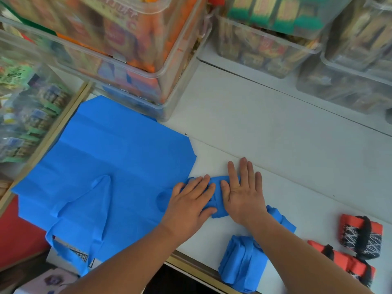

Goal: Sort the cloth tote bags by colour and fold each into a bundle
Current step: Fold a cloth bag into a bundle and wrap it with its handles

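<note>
The left hand [191, 202] and right hand [244, 194], fingers straight, are pressing the folded bag [219, 213] flat on the counter [275, 134], likely setting its creases, while the blue bundle [241, 262] and red bundles [360, 232] are lying apart by colour.

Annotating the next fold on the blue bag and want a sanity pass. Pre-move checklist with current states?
1. Pressing flat on the part-folded blue bag, left hand and right hand: ok.
2. Its loose blue tail wrapped round the bundle: not ok, it trails out from under the right forearm.
3. Bare white counter beyond the fingertips: ok.
4. The finished blue bundle kept apart from the orange bundles: ok.
5. The unfolded blue bag fully on the counter: not ok, its handles hang over the near edge.
6. Whether more bags lie beneath it: cannot tell.
</note>
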